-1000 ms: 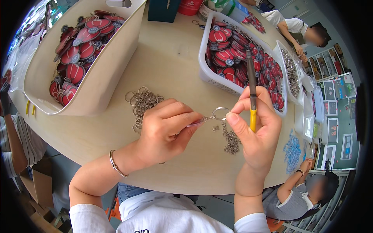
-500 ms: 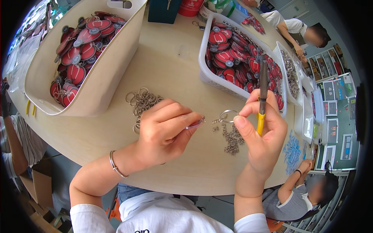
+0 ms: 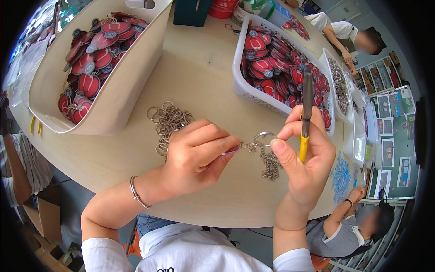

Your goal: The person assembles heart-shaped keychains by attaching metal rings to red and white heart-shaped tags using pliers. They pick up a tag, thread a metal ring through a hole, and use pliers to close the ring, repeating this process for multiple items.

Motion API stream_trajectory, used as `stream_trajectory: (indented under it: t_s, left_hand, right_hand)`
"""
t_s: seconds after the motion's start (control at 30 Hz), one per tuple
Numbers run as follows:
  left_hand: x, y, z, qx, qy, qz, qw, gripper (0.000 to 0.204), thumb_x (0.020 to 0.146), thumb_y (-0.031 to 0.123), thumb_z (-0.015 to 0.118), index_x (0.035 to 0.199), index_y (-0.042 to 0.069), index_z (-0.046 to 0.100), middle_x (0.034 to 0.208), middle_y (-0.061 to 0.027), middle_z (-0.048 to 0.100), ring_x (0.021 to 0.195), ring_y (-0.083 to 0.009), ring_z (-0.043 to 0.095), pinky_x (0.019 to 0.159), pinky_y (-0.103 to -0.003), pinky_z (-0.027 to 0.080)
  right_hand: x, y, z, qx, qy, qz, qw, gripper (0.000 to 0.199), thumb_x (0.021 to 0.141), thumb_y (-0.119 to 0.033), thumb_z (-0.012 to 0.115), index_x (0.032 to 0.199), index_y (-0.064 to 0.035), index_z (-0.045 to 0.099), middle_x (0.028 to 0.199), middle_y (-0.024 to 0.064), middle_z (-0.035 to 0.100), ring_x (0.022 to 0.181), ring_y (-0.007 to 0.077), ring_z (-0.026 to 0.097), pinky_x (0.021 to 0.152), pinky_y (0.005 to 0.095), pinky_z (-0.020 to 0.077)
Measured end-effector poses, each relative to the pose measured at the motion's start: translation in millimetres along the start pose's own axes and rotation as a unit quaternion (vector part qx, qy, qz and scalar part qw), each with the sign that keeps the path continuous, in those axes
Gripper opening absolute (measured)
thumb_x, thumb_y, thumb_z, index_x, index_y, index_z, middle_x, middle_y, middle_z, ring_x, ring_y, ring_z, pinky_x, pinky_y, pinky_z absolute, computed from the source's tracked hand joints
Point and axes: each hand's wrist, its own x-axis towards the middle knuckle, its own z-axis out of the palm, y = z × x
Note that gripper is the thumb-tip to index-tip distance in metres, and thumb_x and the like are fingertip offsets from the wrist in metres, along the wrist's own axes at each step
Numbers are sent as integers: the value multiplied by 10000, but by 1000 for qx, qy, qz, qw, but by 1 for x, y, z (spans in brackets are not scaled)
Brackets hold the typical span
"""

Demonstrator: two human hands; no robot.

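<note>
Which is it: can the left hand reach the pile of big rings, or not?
Probably yes: the pile lies just beside the left hand with nothing between, though that hand pinches a charm.

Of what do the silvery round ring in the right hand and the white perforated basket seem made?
The silvery round ring looks like polished metal, from its bright glints. The white perforated basket is probably moulded plastic, semi-gloss, judging by its smooth rim.
</note>
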Motion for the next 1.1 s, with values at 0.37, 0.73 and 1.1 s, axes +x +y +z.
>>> stream_trajectory:
  t_s: [0.37, 0.73, 1.1]
  left_hand:
    - [1, 2, -3, 3, 8, 7, 1000, 259, 615, -75, 748, 861, -6, 712, 749, -79, 618, 622, -206, 579, 518, -302, 441]
    - [6, 0, -14, 6, 22, 61, 998, 322, 591, -72, 653, 904, -29, 714, 809, -108, 650, 686, -233, 604, 583, -309, 490]
    - [4, 3, -20, 19, -6, 118, 993, 356, 613, -37, 642, 959, 0, 715, 910, -77, 671, 764, -237, 618, 682, -313, 563]
  right_hand:
    - [0, 0, 1, 0, 7, 7, 1000, 153, 749, -83, 737, 772, 17, 623, 947, 82, 531, 873, 182, 511, 802, 287, 407]
    - [-12, 6, -16, -43, -59, 2, 997, 330, 692, -218, 811, 730, 42, 611, 948, 105, 526, 798, 214, 523, 705, 296, 455]
    - [-27, 27, -22, -123, -175, -114, 970, 301, 610, -172, 820, 659, -18, 566, 912, 82, 572, 770, 261, 522, 672, 361, 441]
